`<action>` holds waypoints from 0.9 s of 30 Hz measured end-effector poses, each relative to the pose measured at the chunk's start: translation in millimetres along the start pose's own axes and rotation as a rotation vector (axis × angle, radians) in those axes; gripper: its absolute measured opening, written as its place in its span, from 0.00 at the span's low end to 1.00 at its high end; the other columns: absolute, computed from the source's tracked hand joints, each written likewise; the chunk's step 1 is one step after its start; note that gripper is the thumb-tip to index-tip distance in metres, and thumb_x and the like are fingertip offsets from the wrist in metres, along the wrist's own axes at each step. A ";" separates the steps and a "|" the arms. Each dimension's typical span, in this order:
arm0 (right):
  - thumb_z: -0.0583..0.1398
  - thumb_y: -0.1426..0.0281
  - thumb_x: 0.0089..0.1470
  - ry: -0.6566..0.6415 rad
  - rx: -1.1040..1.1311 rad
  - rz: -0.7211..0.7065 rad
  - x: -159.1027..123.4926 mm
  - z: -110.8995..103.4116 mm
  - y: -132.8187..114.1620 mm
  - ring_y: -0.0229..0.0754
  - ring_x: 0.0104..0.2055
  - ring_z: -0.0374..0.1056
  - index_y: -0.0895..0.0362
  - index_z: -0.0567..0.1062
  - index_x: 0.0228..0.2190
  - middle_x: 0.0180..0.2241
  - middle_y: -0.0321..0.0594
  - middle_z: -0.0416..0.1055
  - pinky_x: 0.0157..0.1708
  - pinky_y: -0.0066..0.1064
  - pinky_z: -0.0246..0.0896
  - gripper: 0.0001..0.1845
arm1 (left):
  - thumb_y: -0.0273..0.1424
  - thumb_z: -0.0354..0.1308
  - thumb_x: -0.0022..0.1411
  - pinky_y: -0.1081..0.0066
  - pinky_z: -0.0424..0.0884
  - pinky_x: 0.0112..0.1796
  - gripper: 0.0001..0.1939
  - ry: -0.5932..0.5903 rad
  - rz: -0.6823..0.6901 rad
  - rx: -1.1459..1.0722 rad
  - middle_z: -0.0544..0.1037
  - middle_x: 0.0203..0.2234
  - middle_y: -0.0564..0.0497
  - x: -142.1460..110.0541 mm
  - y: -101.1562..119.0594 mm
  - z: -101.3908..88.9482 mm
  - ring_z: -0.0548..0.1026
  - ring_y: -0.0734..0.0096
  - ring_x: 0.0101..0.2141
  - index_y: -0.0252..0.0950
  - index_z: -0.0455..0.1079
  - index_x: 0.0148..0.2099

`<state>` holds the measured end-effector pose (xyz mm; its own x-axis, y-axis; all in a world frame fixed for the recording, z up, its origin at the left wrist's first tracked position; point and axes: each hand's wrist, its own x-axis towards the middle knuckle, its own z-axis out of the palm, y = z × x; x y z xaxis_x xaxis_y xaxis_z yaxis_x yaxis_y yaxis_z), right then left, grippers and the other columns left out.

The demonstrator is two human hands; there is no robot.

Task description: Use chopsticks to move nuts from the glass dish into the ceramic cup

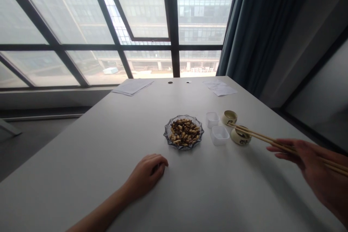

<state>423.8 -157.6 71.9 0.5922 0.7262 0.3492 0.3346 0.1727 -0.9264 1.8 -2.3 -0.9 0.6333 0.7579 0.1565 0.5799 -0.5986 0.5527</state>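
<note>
On white table, right hand's grip round slim pale wooden chopsticks

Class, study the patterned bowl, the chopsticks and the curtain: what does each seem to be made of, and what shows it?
Scalloped bowl: probably clear glass, glossy; its faceted rim is see-through.
Chopsticks: likely bamboo or wood, smooth; they look pale tan, slim and straight.
Curtain: fabric, matt dark blue; it hangs in soft vertical folds.

The white rectangular desk lies open from seven to eleven o'clock of the scalloped clear glass bowl; translucent square plastic cups and round cream ceramic pots block its three o'clock side.
</note>
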 end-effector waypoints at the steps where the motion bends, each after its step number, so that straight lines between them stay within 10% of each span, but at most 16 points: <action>1: 0.65 0.57 0.58 -0.043 0.004 0.009 -0.5 17.1 -7.5 0.49 0.34 0.81 0.53 0.83 0.39 0.35 0.43 0.83 0.37 0.36 0.81 0.14 | 0.28 0.51 0.67 0.69 0.69 0.42 0.11 0.002 0.001 -0.003 0.80 0.33 0.50 -0.1 0.5 -0.2 0.76 0.63 0.37 0.40 0.75 0.40; 12: 0.58 0.57 0.65 -0.703 0.073 -0.191 8.1 174.3 -11.3 0.45 0.36 0.77 0.56 0.83 0.38 0.37 0.45 0.80 0.37 0.36 0.75 0.19 | 0.23 0.52 0.64 0.68 0.66 0.43 0.11 -0.004 0.011 -0.052 0.80 0.34 0.51 -3.9 -1.3 1.2 0.75 0.65 0.38 0.40 0.74 0.40; 27: 0.58 0.59 0.65 -0.721 -0.026 -0.216 7.1 192.6 -5.3 0.47 0.38 0.75 0.55 0.83 0.34 0.38 0.45 0.79 0.38 0.36 0.73 0.17 | 0.21 0.55 0.64 0.68 0.64 0.44 0.11 -0.006 0.009 -0.047 0.80 0.35 0.54 -5.2 0.2 1.2 0.74 0.66 0.38 0.42 0.74 0.40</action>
<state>285.0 -25.3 52.2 -0.1124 0.9350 0.3363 0.4110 0.3518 -0.8410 -0.7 -6.7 -2.6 0.6414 0.7509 0.1573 0.5494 -0.5927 0.5890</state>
